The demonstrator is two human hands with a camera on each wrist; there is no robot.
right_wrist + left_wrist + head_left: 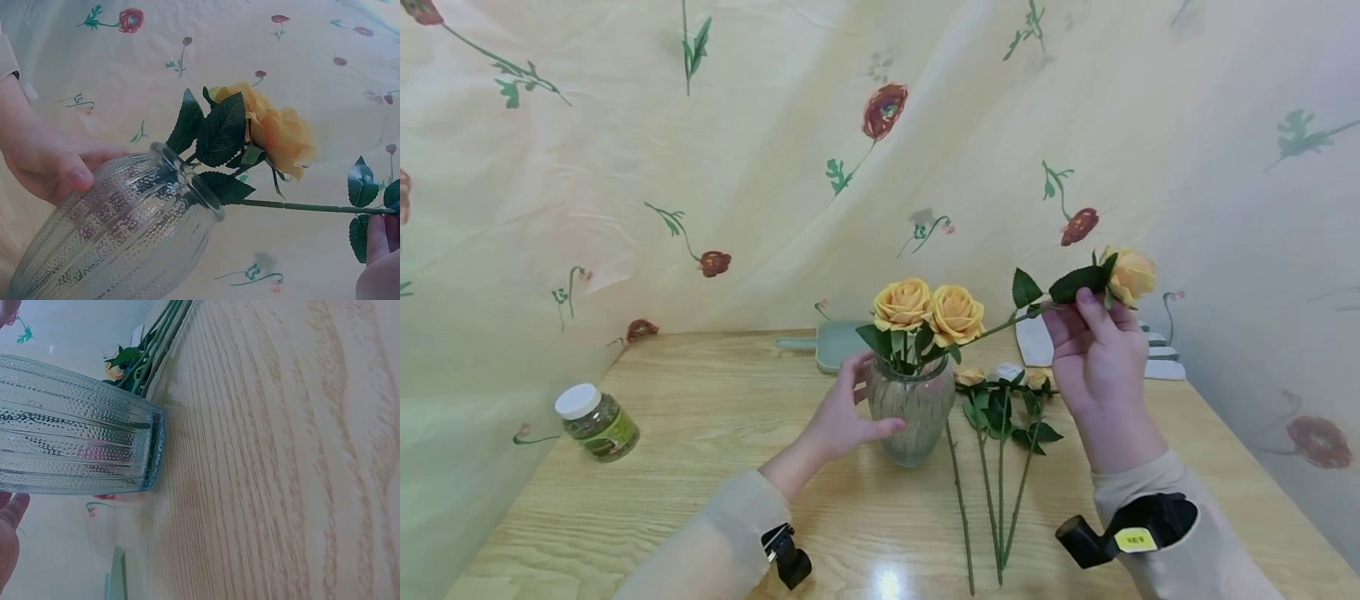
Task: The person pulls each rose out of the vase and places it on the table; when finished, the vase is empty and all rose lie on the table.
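My left hand (838, 421) curves round the left side of a ribbed clear glass vase (910, 425), thumb at the front. Two yellow roses (902, 304) stand in the vase, their blooms above its rim. Out to the right, my right hand (1097, 358) pinches another yellow rose (1131, 275) by its leafy stem, just below the bloom. That rose slants, and its stem (300, 205) runs down to the vase mouth in the right wrist view. The left wrist view shows the vase base (153, 450) at the wooden tabletop (262, 450).
Right of the vase, several roses with long stems lie on the table, among them a white rose (1006, 372). A pale green dustpan (840, 346) lies behind the vase. At the left stands a white-lidded jar (598, 423). A white item (1165, 368) lies behind my right hand.
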